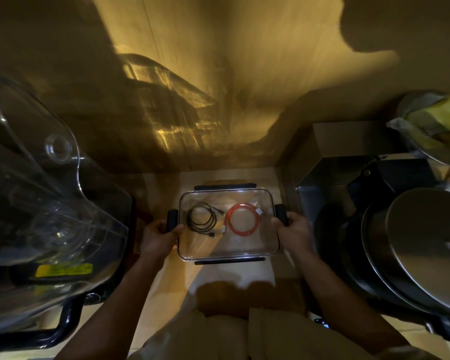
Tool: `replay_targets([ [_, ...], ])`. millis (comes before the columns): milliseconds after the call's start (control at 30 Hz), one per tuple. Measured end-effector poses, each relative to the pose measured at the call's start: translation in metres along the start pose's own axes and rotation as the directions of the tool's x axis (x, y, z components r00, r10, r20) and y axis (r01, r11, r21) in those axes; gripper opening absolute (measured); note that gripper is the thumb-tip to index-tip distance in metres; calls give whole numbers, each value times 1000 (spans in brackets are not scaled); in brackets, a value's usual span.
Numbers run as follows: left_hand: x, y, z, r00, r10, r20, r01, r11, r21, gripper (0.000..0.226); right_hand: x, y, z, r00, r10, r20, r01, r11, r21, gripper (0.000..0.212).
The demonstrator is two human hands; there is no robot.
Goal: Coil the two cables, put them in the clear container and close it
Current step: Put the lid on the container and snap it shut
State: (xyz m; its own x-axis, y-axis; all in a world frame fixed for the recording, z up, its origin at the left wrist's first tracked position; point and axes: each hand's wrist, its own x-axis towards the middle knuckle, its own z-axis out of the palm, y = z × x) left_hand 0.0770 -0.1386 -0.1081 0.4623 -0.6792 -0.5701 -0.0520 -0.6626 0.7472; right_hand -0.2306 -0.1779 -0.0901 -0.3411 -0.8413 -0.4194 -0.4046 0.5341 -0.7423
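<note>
A clear rectangular container (244, 252) with a clear lid and black clips on all four sides sits on the pale counter. Inside lie a coiled black cable (202, 219) on the left and a coiled orange cable (243, 222) with white plugs on the right. My left hand (159, 236) grips the left black clip (172, 219). My right hand (295, 231) grips the right black clip (281, 213). The front and back clips lie flat against the lid.
A large clear blender jar (44, 203) on a black base crowds the left. Stacked steel pans and lids (413, 245) and a steel box (330, 183) fill the right. A brown wall stands right behind the container. A bowl holding a yellow bag (434, 128) sits upper right.
</note>
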Motion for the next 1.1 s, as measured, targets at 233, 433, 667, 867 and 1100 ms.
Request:
replay_targets([
  [233, -35, -15, 4, 914, 352, -201, -277, 904, 326, 52, -23, 6, 5, 974, -219, -58, 220, 975, 16, 37],
  [433, -40, -11, 1, 879, 462, -116, -359, 803, 476, 39, -37, 18, 6, 941, -339, -20, 333, 933, -135, 21],
  [667, -47, -19, 2, 894, 430, -124, -324, 814, 483, 40, -41, 28, 6, 942, -335, 16, 333, 929, -162, 22],
  [867, -47, -15, 3, 903, 422, -81, -344, 822, 454, 30, -38, 26, 5, 940, -341, -2, 335, 926, -174, 21],
  [1100, -41, -12, 3, 925, 379, -40, -321, 832, 451, 25, -33, 26, 5, 956, -295, 4, 292, 946, -139, 22],
])
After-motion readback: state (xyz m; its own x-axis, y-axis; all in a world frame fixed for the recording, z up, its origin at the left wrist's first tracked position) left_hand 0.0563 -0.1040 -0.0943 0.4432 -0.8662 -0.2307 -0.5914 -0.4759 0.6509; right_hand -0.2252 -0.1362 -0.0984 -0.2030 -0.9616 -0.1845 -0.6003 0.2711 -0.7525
